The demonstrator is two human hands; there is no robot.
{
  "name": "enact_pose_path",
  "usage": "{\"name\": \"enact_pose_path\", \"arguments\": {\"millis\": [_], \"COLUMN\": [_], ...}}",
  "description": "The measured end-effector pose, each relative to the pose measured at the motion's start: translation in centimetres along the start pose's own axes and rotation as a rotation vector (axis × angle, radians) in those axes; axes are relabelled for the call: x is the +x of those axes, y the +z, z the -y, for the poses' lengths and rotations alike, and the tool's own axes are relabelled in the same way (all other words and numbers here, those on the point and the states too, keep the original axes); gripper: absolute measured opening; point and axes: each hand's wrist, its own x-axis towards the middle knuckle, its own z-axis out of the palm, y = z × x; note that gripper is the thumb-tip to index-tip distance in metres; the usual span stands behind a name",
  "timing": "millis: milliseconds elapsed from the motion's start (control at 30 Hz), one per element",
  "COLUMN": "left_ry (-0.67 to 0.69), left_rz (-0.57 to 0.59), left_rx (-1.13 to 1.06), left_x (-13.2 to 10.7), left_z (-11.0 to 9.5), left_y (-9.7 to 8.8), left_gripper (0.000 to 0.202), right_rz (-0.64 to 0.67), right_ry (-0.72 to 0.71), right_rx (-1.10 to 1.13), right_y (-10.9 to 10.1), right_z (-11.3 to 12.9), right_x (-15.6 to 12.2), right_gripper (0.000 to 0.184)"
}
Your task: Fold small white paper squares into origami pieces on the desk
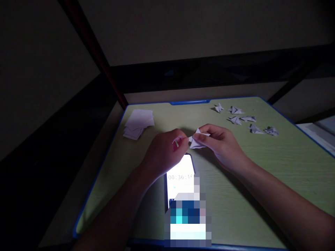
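Observation:
A small folded piece of white paper (198, 142) is held above the middle of the table, with a pointed tip rising at its top. My right hand (218, 141) pinches its body between thumb and fingers. On the other side, my left hand (169, 148) is closed with thumb and forefinger gripping a narrow end of the same folded paper. Just below the hands lies a lit phone (180, 174) showing a running-clock display; its lower part is blurred out by pixel blocks.
A stack of white paper sheets (140, 118) lies at the table's back left. Several folded paper figures (235, 120) sit at the back right. The green tabletop (261, 167) has a raised blue edge (146, 104). Dark bars and a wall stand behind.

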Motion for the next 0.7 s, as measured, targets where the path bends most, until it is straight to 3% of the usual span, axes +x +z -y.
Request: {"name": "enact_pose_path", "arguments": {"millis": [267, 700], "left_ry": [0.015, -0.029], "left_rz": [-0.014, -0.057], "left_rx": [0.018, -0.223], "left_x": [0.0, 0.0], "left_z": [0.0, -0.1], "left_y": [0.1, 1.0], "left_gripper": [0.008, 0.007], "right_rz": [-0.014, 0.001], "right_ry": [0.005, -0.026], "right_rx": [-0.008, 0.038], "right_y": [-0.1, 0.0], "right_z": [0.0, -0.1], "right_x": [0.1, 0.0], "right_gripper": [0.010, 0.004]}}
